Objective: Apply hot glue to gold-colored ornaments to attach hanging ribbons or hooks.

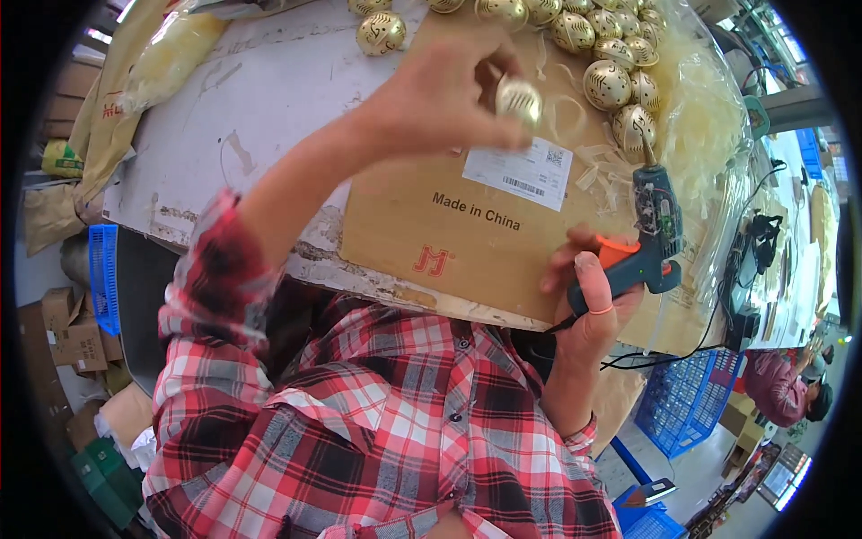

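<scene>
My left hand (440,99), slightly blurred, is raised over the table with a gold ball ornament (519,101) gripped between its fingers. My right hand (597,301) is wrapped round the handle of a dark hot glue gun (660,211) with an orange trigger. The gun's nozzle points away from me and overlaps a gold ball (634,128) on the table; whether they touch I cannot tell. Several patterned gold balls (608,85) are grouped at the far right, and another gold ball (381,33) sits farther left. Beneath both hands lies a flat brown cardboard sheet (395,216) with a white label (525,171).
Crumpled clear plastic (696,117) with hardened glue strands borders the balls on the right. A black cord (718,296) runs along the table's right side. Blue crates (678,404) stand below on the right, and another person (781,386) sits farther off. Cardboard boxes (76,332) are at left.
</scene>
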`<state>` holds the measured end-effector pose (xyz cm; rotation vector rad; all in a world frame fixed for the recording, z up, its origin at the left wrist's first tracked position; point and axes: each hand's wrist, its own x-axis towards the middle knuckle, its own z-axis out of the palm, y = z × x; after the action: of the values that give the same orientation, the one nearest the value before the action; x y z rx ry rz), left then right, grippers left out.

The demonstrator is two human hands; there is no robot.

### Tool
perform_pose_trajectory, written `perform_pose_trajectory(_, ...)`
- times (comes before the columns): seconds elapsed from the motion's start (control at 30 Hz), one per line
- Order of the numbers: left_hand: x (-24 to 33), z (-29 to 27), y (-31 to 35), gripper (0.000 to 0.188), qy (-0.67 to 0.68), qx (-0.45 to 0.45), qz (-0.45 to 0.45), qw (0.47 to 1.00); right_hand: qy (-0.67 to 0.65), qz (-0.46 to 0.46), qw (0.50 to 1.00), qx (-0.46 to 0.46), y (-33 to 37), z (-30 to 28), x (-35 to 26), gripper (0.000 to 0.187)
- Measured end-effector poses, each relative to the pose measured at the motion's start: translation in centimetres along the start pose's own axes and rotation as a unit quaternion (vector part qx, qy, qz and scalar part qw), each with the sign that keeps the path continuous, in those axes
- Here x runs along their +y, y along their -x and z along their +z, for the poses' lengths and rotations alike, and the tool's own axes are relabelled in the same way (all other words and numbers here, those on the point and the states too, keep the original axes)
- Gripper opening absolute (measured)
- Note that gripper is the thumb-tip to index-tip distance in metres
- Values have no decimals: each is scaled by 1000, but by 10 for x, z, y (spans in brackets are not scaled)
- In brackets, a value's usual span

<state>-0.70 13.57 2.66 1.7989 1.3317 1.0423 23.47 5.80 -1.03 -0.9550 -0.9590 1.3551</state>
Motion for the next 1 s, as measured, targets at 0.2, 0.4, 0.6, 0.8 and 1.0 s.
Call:
perform_pose_trajectory(0.2, 24, 27, 93, 43, 59, 19, 119, 991, -19, 38, 998, -55, -2, 0, -12, 36)
perform_pose_trajectory(0.4, 22, 55, 127, 56, 26, 112, 89, 989, 9, 100, 991, -91, 16, 11, -25, 50)
perform_pose_trajectory(0.6, 24, 67, 125, 58, -65, 186, 145, 970, 96, 102, 989, -50, 49, 23, -33, 50)
perform_pose_trajectory(0.8, 24, 68, 131, 57, -105, 163, 168, 967, 167, 136, 976, 19, 47, 30, -37, 33)
perform_pose_trajectory(1.0, 22, 67, 139, 60, -93, 143, 178, 969, 38, 168, 985, 28, 51, 20, -38, 36)
